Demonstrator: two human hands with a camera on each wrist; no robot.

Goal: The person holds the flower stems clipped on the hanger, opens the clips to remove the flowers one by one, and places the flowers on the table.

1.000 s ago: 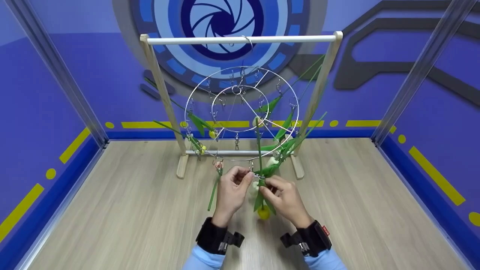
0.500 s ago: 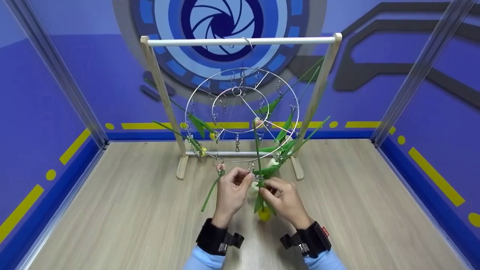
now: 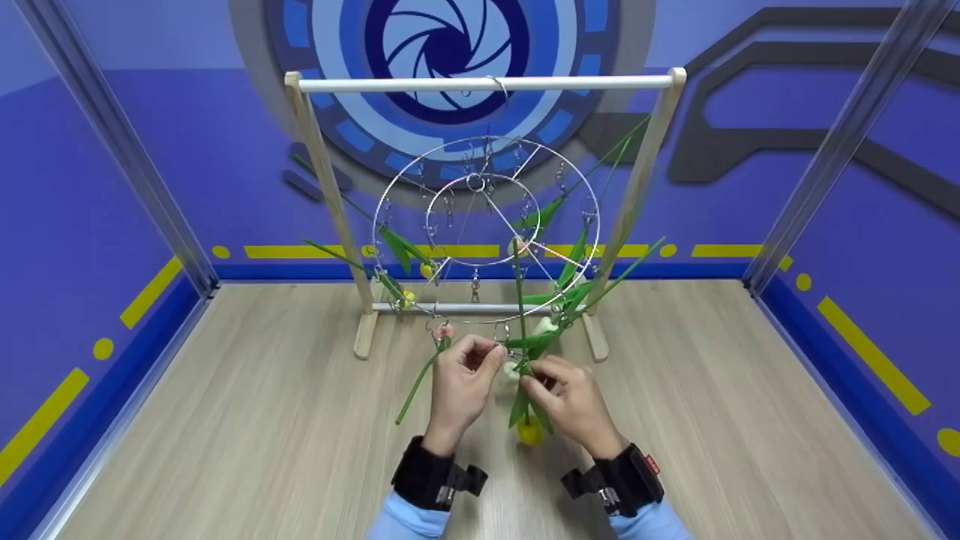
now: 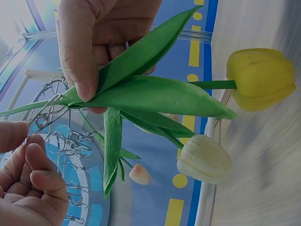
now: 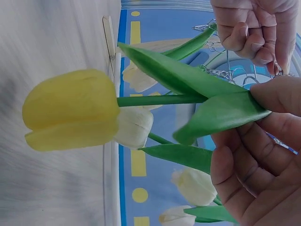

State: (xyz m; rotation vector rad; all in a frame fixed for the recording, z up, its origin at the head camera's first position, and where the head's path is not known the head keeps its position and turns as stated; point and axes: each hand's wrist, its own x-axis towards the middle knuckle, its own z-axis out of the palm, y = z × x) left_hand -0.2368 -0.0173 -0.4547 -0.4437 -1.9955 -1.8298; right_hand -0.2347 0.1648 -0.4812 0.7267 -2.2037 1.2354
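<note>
Wooden floor (image 3: 262, 420); right hand (image 3: 571, 401) fingers pinch yellow tulip (image 3: 529, 430).

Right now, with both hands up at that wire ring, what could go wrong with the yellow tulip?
The right hand pinches the yellow tulip by its leaves, not its stem, so it might slip or tear. The left hand works a small metal clip that could snap shut off target. The hanging ring looks free to swing, and may jostle the white tulip close by.

Both hands (image 3: 517, 386) raised close together, fingers pinched.
</note>
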